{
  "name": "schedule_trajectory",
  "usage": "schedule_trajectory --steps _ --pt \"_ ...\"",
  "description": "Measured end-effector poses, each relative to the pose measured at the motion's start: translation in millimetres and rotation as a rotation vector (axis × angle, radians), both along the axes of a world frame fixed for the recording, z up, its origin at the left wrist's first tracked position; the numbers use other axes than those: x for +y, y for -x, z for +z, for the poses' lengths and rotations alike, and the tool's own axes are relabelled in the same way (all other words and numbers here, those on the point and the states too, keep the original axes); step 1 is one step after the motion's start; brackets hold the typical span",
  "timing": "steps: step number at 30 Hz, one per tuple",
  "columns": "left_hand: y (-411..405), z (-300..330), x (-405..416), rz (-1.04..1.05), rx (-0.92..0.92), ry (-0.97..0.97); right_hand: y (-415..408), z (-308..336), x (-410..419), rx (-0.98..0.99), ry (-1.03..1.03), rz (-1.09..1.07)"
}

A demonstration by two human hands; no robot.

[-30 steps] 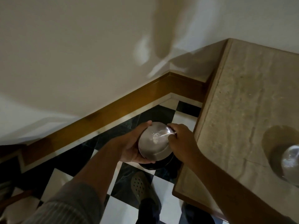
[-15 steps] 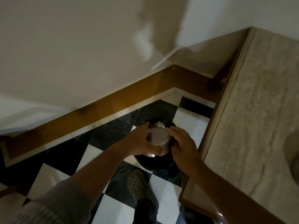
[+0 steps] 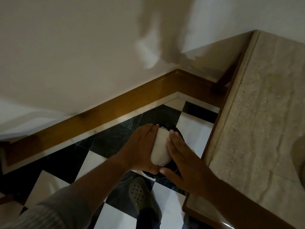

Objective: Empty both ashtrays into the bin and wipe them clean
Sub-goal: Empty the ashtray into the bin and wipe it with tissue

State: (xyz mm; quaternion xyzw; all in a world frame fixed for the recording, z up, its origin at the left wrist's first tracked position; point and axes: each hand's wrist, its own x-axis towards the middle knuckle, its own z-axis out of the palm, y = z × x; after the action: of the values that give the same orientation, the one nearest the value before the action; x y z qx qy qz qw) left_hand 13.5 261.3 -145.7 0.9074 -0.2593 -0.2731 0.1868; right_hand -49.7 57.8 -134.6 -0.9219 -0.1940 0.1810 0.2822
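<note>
head view: left hand clamps upturned ashtray over bin, right hand flat, fingers apart; advise tapping squarely above opening.

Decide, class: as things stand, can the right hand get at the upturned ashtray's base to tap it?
Probably yes. The right hand lies open beside the ashtray, which the left hand holds over the bin; nothing lies between them.

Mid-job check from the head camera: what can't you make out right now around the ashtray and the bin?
- Upturned round metal ashtray: its inside faces down, so whether it has emptied is hidden.
- Black round bin: its contents are covered by the ashtray, the left hand and the right hand.
- Second ashtray: a dark shape on the beige stone tabletop, cut off by the right edge.
</note>
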Motion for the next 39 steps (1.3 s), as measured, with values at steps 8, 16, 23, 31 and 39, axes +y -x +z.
schedule_trajectory --steps 8,16,23,31,39 --pt "-17.3 -8.5 -5.5 -0.118 -0.048 -0.017 -9.5 -4.5 -5.1 -0.163 0.228 0.325" --pt "-16.0 -13.8 -6.0 -0.135 -0.112 -0.037 -15.0 -9.0 -4.9 -0.123 0.229 0.347" --pt "-12.6 -14.8 -1.0 -0.173 -0.117 -0.043 -12.3 -11.7 -3.7 -0.176 0.196 0.405" --pt "-24.8 -15.6 -1.9 -0.118 -0.146 -0.002 -15.1 -12.3 -9.1 -0.245 0.240 0.383" --pt "-29.5 -7.8 -1.2 -0.152 -0.182 -0.026 -20.2 -8.8 -3.4 -0.239 0.295 0.369"
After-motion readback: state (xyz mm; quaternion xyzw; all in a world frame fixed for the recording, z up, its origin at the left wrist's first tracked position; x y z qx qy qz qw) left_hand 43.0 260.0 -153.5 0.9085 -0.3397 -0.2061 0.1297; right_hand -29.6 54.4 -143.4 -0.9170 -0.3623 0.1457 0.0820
